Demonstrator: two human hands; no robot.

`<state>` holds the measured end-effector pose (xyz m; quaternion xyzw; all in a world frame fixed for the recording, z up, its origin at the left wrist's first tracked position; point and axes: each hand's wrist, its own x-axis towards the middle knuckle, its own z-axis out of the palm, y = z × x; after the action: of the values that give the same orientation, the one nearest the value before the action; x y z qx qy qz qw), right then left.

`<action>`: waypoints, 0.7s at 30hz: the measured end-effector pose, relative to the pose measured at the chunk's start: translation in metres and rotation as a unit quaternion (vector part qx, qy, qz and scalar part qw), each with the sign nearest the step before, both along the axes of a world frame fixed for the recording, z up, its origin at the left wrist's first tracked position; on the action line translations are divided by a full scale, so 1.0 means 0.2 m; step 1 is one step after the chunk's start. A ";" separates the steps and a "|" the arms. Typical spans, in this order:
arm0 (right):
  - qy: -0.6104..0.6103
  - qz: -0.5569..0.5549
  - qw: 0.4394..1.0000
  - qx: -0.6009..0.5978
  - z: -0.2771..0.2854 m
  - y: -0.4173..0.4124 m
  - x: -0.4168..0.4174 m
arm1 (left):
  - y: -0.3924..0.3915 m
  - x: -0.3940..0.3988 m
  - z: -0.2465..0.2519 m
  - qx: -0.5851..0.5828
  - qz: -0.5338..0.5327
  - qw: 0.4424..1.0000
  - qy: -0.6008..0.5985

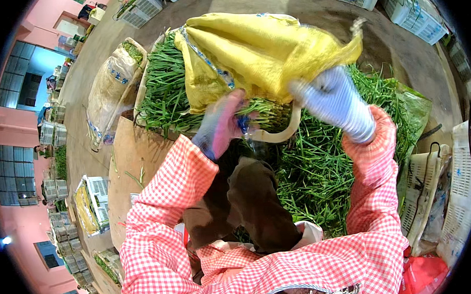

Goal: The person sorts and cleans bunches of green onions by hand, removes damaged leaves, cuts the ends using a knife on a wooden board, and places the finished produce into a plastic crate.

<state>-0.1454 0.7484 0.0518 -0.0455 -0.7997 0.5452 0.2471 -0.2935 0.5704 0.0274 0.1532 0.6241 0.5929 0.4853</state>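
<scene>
A yellow woven sack lies draped over a pale plastic crate packed with long green leafy stalks. My right hand, in a whitish glove and blurred, grips the sack's near right side; a corner of the sack sticks up beyond it. In a grey and pink glove, my left hand is at the crate's near rim, just below the sack's edge. Shiny blue material shows by its fingers, and whether they hold it is unclear. Cut stalk ends show between my hands.
Loose green stalks are heaped right of my knees. A brown board lies to the left, with a white sack-covered crate beyond it. White crates stand at right; another crate sits at left.
</scene>
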 end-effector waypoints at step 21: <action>-0.159 -0.223 0.942 -0.196 -0.67 -0.15 0.42 | 0.80 -0.03 0.93 0.302 -0.406 0.688 0.521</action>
<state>-0.0616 0.7184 -0.0819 -0.3565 -0.6754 0.6077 0.2179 -0.3002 0.7305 0.2128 0.8138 0.4411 0.3195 0.2028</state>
